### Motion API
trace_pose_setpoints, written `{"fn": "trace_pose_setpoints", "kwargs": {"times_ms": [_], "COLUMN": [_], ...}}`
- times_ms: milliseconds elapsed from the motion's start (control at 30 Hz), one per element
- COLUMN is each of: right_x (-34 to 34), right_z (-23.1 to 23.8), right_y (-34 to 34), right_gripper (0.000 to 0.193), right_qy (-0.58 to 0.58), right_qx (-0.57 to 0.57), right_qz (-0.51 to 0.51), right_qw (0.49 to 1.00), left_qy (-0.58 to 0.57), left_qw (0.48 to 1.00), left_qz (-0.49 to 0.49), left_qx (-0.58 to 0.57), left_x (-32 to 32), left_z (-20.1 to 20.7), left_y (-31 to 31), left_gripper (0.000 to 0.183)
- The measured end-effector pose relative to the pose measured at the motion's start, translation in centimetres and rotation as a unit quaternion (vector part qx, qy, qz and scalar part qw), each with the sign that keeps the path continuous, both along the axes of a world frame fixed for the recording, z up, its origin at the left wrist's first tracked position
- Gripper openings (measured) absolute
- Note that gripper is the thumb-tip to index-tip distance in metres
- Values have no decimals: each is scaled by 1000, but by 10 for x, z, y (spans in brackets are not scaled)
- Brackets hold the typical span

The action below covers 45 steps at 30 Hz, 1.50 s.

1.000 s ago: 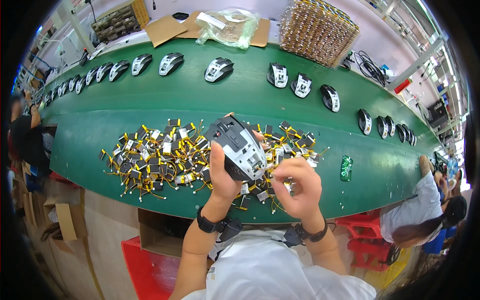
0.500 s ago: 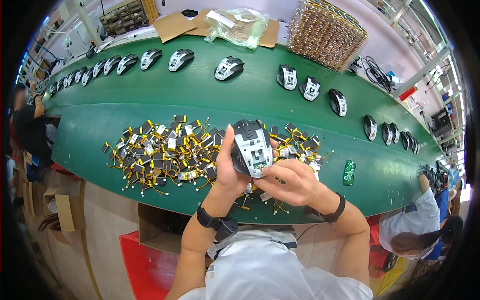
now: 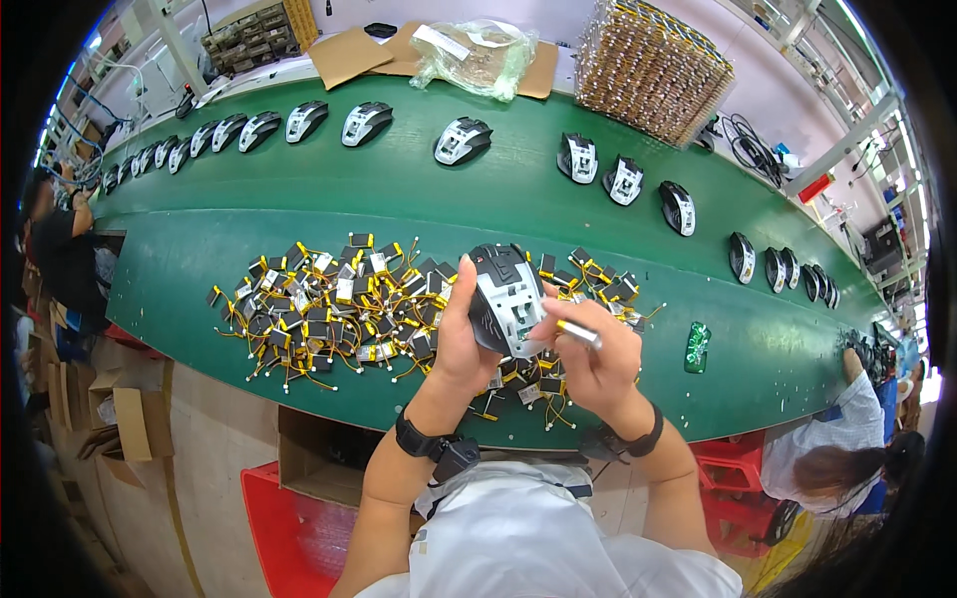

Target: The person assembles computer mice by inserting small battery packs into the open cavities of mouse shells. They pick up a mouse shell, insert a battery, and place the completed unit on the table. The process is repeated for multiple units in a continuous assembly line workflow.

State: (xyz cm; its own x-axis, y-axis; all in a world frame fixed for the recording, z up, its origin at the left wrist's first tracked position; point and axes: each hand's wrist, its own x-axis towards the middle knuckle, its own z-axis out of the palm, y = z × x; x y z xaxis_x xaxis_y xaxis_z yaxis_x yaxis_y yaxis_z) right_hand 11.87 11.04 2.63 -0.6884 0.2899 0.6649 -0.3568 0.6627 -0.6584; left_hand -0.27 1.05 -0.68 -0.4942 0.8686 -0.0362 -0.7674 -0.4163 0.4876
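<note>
My left hand (image 3: 459, 334) is wrapped round the side of a black and silver computer mouse (image 3: 518, 307), which is tilted up with its top cover off and its inner parts showing. Close against the mouse's lower right side, my right hand (image 3: 606, 367) pinches a small battery (image 3: 581, 335) with a yellow taped end and a pale silver body. The fingertips hide whether its lead runs into the mouse. Below and around both hands spreads a loose pile of batteries (image 3: 319, 311) with thin wires and white plugs.
A row of similar mice (image 3: 464, 142) curves along the green bench. A green circuit board (image 3: 697, 347) lies right of the pile. Behind stand a stacked block of parts (image 3: 653, 70) and a plastic bag (image 3: 474, 60) on cardboard. Two people sit at the far sides.
My right hand has shifted from the mouse's lower edge and turned, so the battery in its fingers now shows. The left hand still holds the mouse. The whole view has shifted slightly.
</note>
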Motion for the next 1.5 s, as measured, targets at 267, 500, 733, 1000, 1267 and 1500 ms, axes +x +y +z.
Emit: {"fn": "trace_pose_setpoints", "kwargs": {"times_ms": [267, 500, 733, 1000, 1267, 1500], "right_x": [6, 9, 8, 13, 22, 13], "right_z": [-6, -16, -14, -5, -8, -6], "right_y": [-18, -35, -37, -37, -34, -35], "right_gripper": [37, 10, 12, 11, 15, 13], "right_qy": [-51, -32, -20, -27, -56, -37], "right_qx": [-325, -440, -500, -509, -533, -455], "right_qz": [36, -41, -27, -16, 18, -32], "right_qw": [944, 897, 866, 860, 844, 889], "left_qy": [124, 197, 259, 307, 271, 232], "left_qw": [991, 971, 945, 925, 940, 957], "left_qz": [50, 132, 200, 224, 202, 170], "left_qx": [4, 23, 9, 9, 43, 30], "left_x": [2, 6, 7, 13, 12, 17], "left_z": [-7, -5, 0, 6, -1, -4], "left_y": [-3, -4, -4, -2, 0, 1], "left_gripper": [71, 79, 93, 103, 106, 90]}}
